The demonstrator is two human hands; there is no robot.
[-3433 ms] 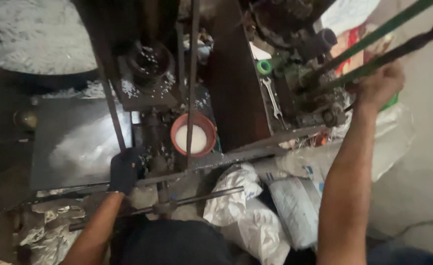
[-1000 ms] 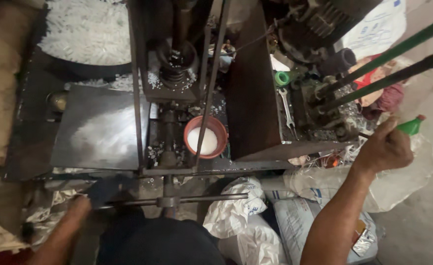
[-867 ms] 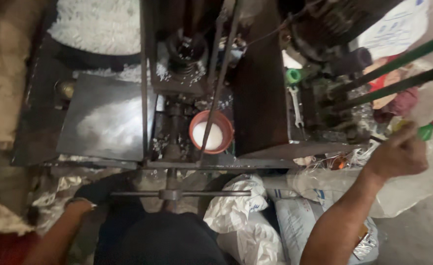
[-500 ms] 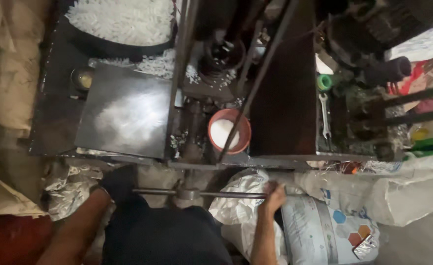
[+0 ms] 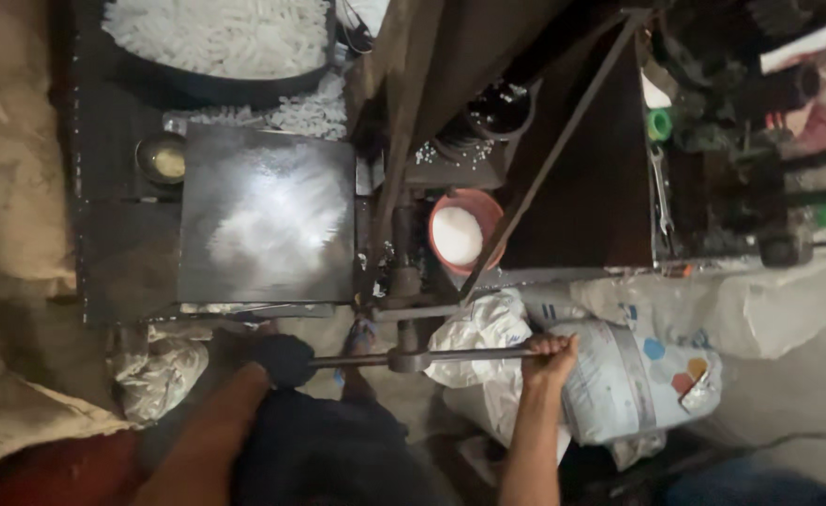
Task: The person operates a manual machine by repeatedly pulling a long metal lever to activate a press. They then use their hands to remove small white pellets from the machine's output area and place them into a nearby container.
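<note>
A horizontal metal bar (image 5: 450, 356) runs across the front of a dark machine (image 5: 403, 187). My right hand (image 5: 550, 353) is shut on the bar's right end. My left hand (image 5: 283, 360), in a dark glove, grips the bar's left end. Above the bar, an orange bowl (image 5: 465, 232) of white powder sits on the machine. A flat dark metal plate (image 5: 267, 215) dusted with white lies to the left of it.
A big dark pan of small white pieces (image 5: 216, 42) stands at the top left, with a small round dish (image 5: 163, 157) below it. White sacks (image 5: 628, 375) lie on the floor at the right. A wrench (image 5: 661, 192) and a green spool (image 5: 659, 124) rest on the machine's right side.
My right hand came down from the levers at the upper right and closed on the bar. My left hand settled on the bar's left end. The view swung to the left.
</note>
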